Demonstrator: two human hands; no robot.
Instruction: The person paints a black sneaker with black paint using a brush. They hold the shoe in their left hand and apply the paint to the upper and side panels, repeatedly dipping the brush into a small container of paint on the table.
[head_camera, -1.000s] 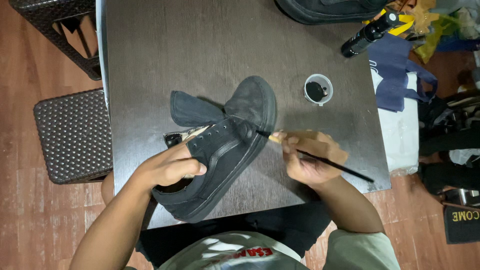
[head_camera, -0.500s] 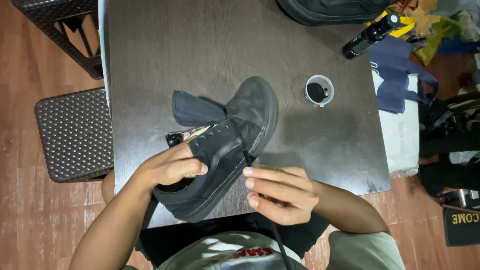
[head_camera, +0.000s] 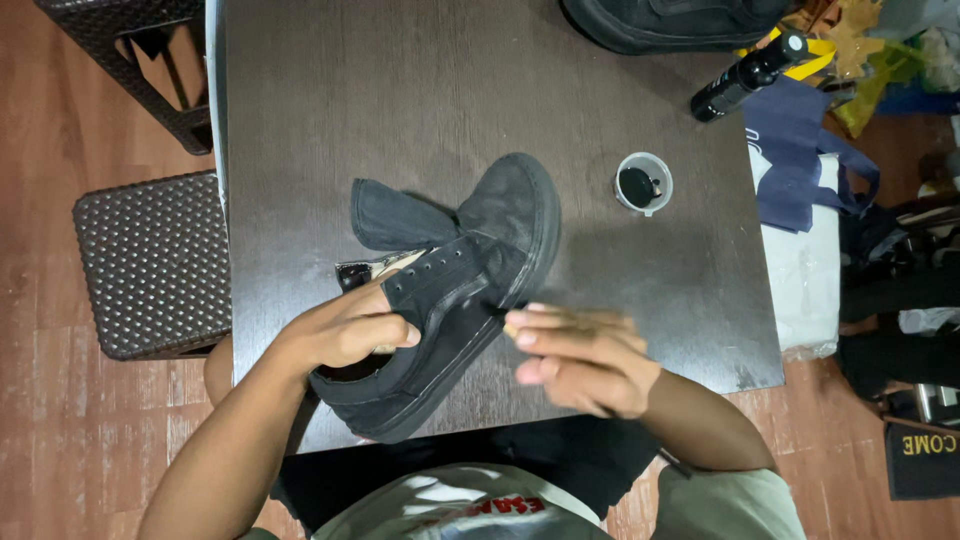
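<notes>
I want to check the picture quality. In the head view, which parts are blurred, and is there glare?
Head view: the right hand is motion-blurred; the left hand and black shoe are sharp; soft glare lies on the dark table, with no hard shadows.

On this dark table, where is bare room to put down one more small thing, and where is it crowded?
The table is bare across its far left, between the stool-side edge and the second shoe. Another bare strip lies right of the small cup, toward the near right corner. It is crowded near the front edge, where the left hand, black shoe and right hand sit.
</notes>
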